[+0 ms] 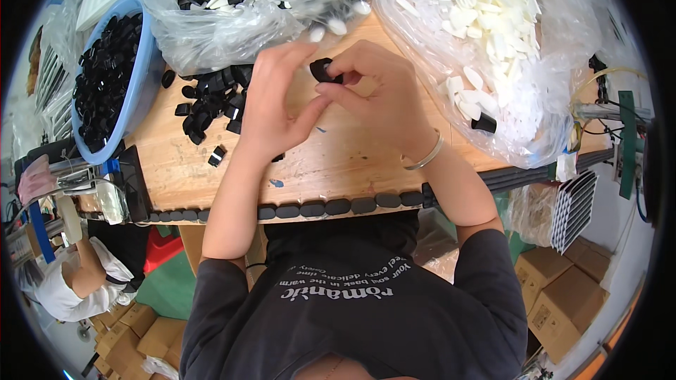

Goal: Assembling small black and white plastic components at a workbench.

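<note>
My right hand [380, 88] pinches a small black plastic cap-like piece [322, 69] between thumb and fingers, above the wooden table. Close beside it, my left hand [274, 102] is curved with thumb and fingers apart and nothing visible between them. Its thumb tip comes near the right thumb. A loose pile of similar black pieces [211, 95] lies on the table to the left, partly behind my left hand. One more black piece [217, 155] sits nearer me, apart from the pile.
A blue basin [146, 63] full of black pieces stands at the left. Behind are a clear bag [211, 35] of black-and-white pieces and, at right, a bag [422, 63] of white oval pieces. Black pads [338, 206] line the table's front edge. Another person [77, 274] sits at lower left.
</note>
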Available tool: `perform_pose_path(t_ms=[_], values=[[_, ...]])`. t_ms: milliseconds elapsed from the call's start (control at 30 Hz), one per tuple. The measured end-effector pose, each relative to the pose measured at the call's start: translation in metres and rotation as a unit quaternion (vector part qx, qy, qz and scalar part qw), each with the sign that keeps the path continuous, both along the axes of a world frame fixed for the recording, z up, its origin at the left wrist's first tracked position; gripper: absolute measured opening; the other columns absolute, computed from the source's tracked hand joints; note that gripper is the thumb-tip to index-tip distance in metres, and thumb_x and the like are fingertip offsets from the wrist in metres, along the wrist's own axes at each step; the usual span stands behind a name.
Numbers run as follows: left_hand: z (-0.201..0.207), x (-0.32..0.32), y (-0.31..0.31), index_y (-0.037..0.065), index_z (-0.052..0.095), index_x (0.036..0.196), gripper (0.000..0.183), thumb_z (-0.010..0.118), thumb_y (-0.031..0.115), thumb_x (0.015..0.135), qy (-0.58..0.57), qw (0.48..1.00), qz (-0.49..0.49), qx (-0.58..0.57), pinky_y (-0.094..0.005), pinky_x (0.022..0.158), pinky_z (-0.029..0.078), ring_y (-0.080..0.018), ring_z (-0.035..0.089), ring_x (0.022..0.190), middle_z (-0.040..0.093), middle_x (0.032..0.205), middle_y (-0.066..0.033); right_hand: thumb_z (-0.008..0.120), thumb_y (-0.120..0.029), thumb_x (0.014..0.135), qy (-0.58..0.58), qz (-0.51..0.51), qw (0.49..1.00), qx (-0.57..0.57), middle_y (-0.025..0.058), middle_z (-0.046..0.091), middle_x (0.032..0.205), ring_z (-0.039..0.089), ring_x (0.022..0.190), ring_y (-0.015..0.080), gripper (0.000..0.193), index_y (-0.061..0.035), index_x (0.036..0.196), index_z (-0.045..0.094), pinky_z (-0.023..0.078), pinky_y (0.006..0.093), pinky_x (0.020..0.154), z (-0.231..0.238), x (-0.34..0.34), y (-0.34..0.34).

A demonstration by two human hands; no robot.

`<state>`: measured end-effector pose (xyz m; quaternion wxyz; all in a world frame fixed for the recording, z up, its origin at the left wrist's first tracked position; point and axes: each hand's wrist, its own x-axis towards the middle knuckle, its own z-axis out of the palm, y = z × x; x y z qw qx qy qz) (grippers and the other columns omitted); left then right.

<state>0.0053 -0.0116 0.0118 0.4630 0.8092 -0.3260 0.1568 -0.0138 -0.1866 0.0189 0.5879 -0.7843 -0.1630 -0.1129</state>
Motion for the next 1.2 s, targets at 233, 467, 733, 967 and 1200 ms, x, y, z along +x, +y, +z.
perform_pose_path(t_ms=[233, 467, 733, 967, 1200], values=[[-0.018, 0.000, -0.006, -0.004, 0.059, 0.116, 0.052, 0.067, -0.008, 0.064, -0.129, 0.991, 0.036, -0.028, -0.0317, 0.085, 0.047, -0.0268, 0.060, 0.096, 0.062, 0.106, -0.0162, 0.079, -0.006, 0.069, -0.178, -0.073, 0.977, -0.088, 0.0078, 0.067, 0.082, 0.064, 0.066, 0.0190, 0.021, -0.0028, 0.084, 0.065, 0.051, 0.0275, 0.059, 0.003, -0.005, 0.008], [-0.023, 0.000, -0.010, -0.007, 0.057, 0.121, 0.051, 0.064, -0.011, 0.070, 0.023, 0.986, -0.008, -0.165, -0.0314, 0.093, 0.044, -0.0233, 0.059, 0.100, 0.064, 0.107, -0.0147, 0.078, -0.007, 0.069, -0.211, -0.073, 0.967, -0.120, 0.0078, 0.067, 0.085, 0.064, 0.070, 0.0217, 0.024, -0.0052, 0.088, 0.064, 0.051, 0.0307, 0.064, 0.005, -0.005, 0.008], [-0.020, 0.001, -0.011, -0.003, 0.063, 0.110, 0.046, 0.074, -0.006, 0.065, -0.043, 0.989, 0.047, -0.135, -0.0324, 0.085, 0.048, -0.0244, 0.062, 0.093, 0.068, 0.099, -0.0120, 0.078, -0.011, 0.068, -0.243, -0.083, 0.961, -0.107, 0.0074, 0.066, 0.088, 0.062, 0.072, 0.0237, 0.031, -0.0064, 0.095, 0.064, 0.050, 0.0320, 0.066, 0.005, -0.001, 0.003], [-0.025, 0.006, -0.003, -0.002, 0.064, 0.110, 0.043, 0.073, -0.004, 0.068, -0.022, 0.988, 0.099, -0.117, -0.0290, 0.083, 0.047, -0.0184, 0.060, 0.088, 0.066, 0.097, -0.0099, 0.070, -0.025, 0.070, -0.330, -0.016, 0.909, -0.255, 0.0097, 0.060, 0.096, 0.057, 0.070, 0.0213, 0.036, -0.0081, 0.100, 0.062, 0.046, 0.0337, 0.060, 0.044, -0.012, 0.010], [-0.020, 0.006, 0.004, -0.001, 0.062, 0.116, 0.049, 0.075, -0.008, 0.069, 0.061, 0.986, 0.073, -0.140, -0.0260, 0.083, 0.044, -0.0144, 0.054, 0.088, 0.063, 0.103, -0.0068, 0.060, -0.032, 0.066, -0.468, 0.066, 0.880, 0.051, 0.0128, 0.050, 0.079, 0.044, 0.051, 0.0207, 0.030, -0.0035, 0.073, 0.054, 0.030, 0.0334, 0.043, 0.115, -0.046, 0.082]])
